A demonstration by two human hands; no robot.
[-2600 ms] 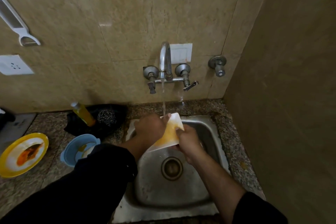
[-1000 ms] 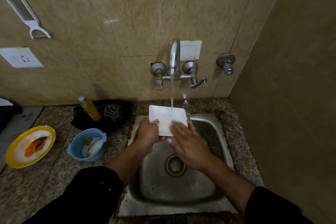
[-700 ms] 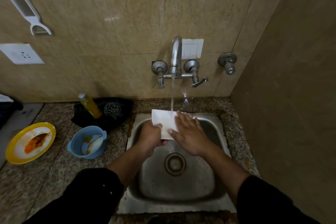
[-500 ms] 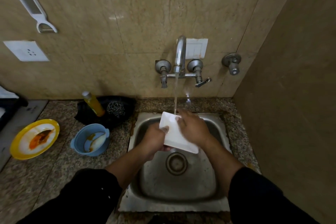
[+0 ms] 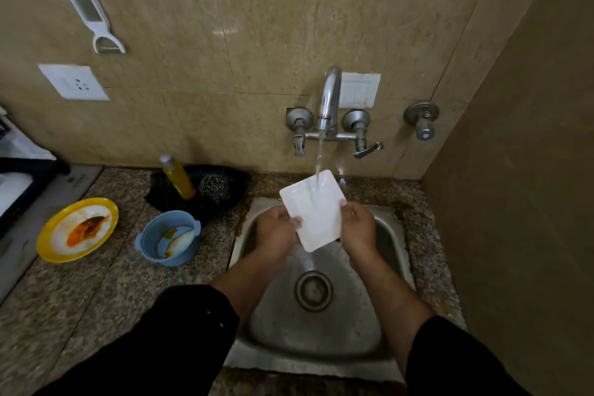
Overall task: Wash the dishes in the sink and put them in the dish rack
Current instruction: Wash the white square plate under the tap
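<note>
Both hands hold white plate under tap.

sq. plate: white
my sleeves: blk
counter: speckled brn-grey
bowl: blue
round plate: yellow rim, orange smear

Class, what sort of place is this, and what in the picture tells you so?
Probably a home kitchen: a steel sink under a running tap, a soiled yellow plate on the counter, and a peeler hung on the wall.
</note>
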